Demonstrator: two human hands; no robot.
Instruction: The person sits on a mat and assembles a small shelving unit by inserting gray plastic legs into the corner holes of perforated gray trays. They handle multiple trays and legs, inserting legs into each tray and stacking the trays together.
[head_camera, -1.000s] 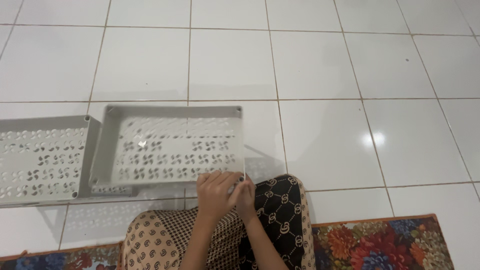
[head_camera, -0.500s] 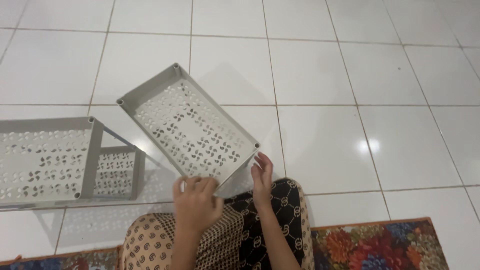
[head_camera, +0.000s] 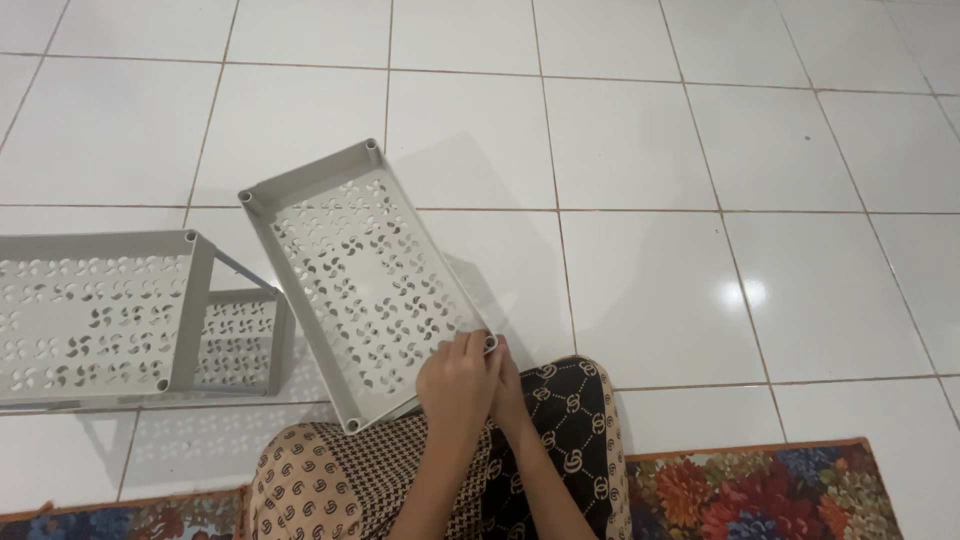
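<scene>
- The grey perforated shelf tray (head_camera: 365, 285) now lies diagonally, tilted, with its near corner at the person's lap; 0.5 s ago it was turned the same way but held higher, and 1.0 s ago it lay square to the floor tiles.
- Both hands now meet at the tray's near right corner socket (head_camera: 489, 342); 0.5 s ago they were spread along the near edge.
- Judgement: the work has moved from turning the tray to handling that 1 corner.
- Left hand (head_camera: 455, 385): fingers curled closed over the tray's corner edge.
- Right hand (head_camera: 512, 392): mostly hidden behind the left; fingers pressed at the same corner, grip cannot be told.
- Count: 1 loose tray; 1 assembled grey shelf unit (head_camera: 130, 315) at the left with 2 tiers visible; 4 corner sockets on the loose tray.
- Count: 2 hands; 1 floral rug (head_camera: 780, 495) along the near edge of the white tiled floor (head_camera: 650, 140).
</scene>
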